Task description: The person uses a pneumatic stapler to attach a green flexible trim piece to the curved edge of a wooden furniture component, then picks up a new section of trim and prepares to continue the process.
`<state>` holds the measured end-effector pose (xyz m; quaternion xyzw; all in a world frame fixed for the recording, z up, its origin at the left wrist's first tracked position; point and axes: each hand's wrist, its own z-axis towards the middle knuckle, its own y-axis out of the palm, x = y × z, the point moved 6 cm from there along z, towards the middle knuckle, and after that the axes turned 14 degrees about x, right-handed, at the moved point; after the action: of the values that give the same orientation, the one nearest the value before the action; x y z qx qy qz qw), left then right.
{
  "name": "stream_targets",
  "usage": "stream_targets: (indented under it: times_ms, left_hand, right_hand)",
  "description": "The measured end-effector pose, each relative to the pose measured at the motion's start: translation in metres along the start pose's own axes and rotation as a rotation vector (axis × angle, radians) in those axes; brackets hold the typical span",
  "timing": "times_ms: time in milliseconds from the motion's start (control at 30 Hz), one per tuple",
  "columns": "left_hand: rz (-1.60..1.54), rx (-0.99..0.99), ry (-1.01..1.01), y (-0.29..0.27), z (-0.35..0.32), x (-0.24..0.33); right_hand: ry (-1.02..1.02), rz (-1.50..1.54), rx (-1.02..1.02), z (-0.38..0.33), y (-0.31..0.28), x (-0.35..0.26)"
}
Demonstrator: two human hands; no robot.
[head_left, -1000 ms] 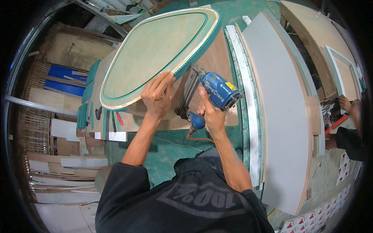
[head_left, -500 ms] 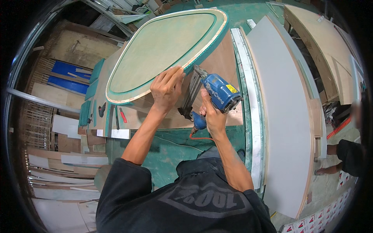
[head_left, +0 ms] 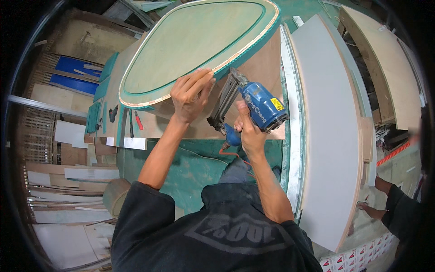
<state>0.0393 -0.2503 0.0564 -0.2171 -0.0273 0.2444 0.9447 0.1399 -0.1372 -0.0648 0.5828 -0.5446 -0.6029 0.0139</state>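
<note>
A large rounded wooden panel [head_left: 190, 43] with a green groove line and a green ribbed side is raised above a wooden work table [head_left: 267, 68]. My left hand [head_left: 192, 94] grips its near rim, fingertips bent over the pale edge strip. In my right hand [head_left: 250, 131] is a blue nail gun [head_left: 262, 102], fingers wrapped round its handle. Its nose is close by the panel's ribbed side, right of my left fingers; whether it touches cannot be told. An orange air hose [head_left: 233, 154] hangs from the handle's lower end.
Red-handled pliers [head_left: 138, 121], a dark slim tool [head_left: 131, 124] and green strips [head_left: 103, 72] lie on the table's left. A long grey panel [head_left: 328, 136] stands along my right. Stacked boards [head_left: 72, 174] fill the left side. Another person's arms [head_left: 378, 199] show at far right.
The view has shifted a little, and the panel sits higher in it. The nail gun's nose has moved slightly along the panel's edge, away from my left hand, which keeps its grip.
</note>
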Motion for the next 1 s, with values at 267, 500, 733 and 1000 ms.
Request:
stream_targets:
  times_ms: [267,500,733,1000]
  left_hand:
    - [-0.055,-0.088,-0.022,-0.003,0.004,-0.006]
    - [-0.137,-0.031,-0.016,-0.026,-0.008,-0.027]
    - [-0.155,-0.025,0.05,-0.031,-0.009,-0.031]
    - [-0.155,-0.014,0.044,-0.038,-0.017,-0.034]
  right_hand:
    - [0.002,-0.07,0.052,-0.007,0.006,-0.003]
    - [-0.062,-0.009,0.109,-0.02,0.014,0.013]
    - [-0.092,-0.009,0.192,-0.034,0.02,0.017]
    - [-0.127,-0.016,0.23,-0.043,0.023,0.023]
